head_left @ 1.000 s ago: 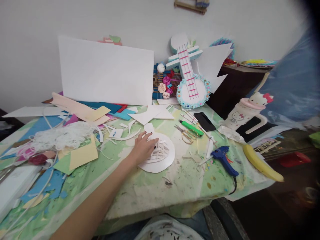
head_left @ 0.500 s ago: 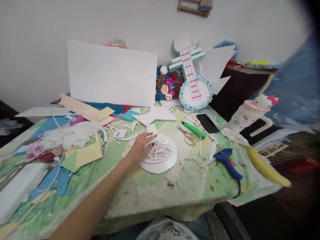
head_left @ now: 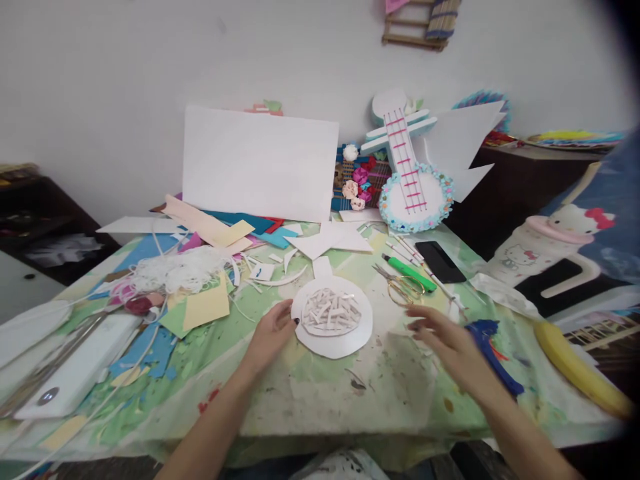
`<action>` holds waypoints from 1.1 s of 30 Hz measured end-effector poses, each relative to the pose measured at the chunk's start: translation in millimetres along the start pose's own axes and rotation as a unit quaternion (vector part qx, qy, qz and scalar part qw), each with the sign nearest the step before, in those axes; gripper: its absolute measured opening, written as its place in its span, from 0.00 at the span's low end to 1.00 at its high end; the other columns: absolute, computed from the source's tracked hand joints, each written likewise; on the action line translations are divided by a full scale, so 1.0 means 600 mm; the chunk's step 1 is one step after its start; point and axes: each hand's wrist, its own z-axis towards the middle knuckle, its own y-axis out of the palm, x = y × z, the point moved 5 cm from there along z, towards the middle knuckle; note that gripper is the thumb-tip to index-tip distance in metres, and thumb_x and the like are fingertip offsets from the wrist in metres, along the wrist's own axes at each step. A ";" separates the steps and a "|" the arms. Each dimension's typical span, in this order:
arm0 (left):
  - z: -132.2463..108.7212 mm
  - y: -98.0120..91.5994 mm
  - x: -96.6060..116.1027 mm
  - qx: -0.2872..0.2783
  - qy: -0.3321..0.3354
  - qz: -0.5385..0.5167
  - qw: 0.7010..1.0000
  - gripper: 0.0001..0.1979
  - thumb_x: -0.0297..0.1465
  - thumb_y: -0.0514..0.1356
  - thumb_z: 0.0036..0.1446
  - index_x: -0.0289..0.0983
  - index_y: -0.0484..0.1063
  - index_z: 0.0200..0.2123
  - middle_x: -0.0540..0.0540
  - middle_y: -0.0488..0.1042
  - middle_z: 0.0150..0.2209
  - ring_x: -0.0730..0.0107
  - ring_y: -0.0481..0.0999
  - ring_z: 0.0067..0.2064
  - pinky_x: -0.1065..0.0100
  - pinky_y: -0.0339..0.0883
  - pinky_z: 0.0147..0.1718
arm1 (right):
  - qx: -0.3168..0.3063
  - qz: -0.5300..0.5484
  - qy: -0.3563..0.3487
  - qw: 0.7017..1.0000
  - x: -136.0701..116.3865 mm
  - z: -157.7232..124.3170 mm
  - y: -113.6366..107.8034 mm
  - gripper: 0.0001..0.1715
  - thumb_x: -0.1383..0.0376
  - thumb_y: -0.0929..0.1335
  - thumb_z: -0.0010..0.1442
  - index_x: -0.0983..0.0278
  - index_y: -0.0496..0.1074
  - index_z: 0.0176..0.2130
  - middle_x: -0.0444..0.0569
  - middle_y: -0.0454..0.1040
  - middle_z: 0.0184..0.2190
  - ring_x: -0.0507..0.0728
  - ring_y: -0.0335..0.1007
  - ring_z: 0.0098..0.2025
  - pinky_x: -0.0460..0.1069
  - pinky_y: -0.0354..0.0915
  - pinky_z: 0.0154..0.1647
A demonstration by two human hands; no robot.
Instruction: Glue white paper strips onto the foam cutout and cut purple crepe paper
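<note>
A white disc (head_left: 333,346) is lying between the hands, just right of the left hand (head_left: 273,328), and paper strips (head_left: 330,310) are resting on it. The left hand is curling its fingers at the disc's edge; whether it is gripping, I cannot tell. The right hand (head_left: 440,337) is hovering apart from the disc, empty, its fingers loosely parted. Scissors (head_left: 406,288) are lying just beyond its fingertips, a green cutter (head_left: 413,275) and a phone (head_left: 441,262) farther beyond. A glue gun (head_left: 485,335) is lying just right of that hand, a banana (head_left: 577,365) farther right. Left of the left hand, yellow card (head_left: 207,307) and tangled string (head_left: 185,270) are lying.
</note>
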 end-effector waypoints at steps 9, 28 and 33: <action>0.001 0.012 0.010 0.035 -0.057 -0.112 0.991 0.31 0.35 0.69 0.33 0.31 0.68 0.43 0.31 0.70 0.52 0.49 0.68 0.55 0.52 0.59 0.56 | -0.042 0.076 0.188 0.978 0.007 0.073 0.100 0.27 0.65 0.63 0.47 0.67 0.69 0.48 0.58 0.71 0.45 0.55 0.69 0.31 0.51 0.67 0.31; -0.019 0.005 0.067 -0.016 0.055 -0.005 0.998 0.41 0.45 0.62 0.49 0.43 0.46 0.62 0.34 0.51 0.64 0.48 0.66 0.57 0.50 0.66 0.49 | 0.037 0.298 0.101 0.949 -0.017 0.147 -0.007 0.23 0.70 0.69 0.37 0.65 0.75 0.38 0.51 0.74 0.41 0.55 0.69 0.36 0.48 0.63 0.34; -0.005 -0.027 0.117 0.005 0.304 0.436 0.847 0.52 0.41 0.67 0.43 0.41 0.40 0.66 0.37 0.42 0.67 0.39 0.38 0.67 0.40 0.37 0.61 | -0.076 0.307 0.041 0.948 -0.056 0.203 0.046 0.22 0.70 0.70 0.38 0.64 0.75 0.38 0.48 0.75 0.37 0.53 0.69 0.35 0.48 0.63 0.35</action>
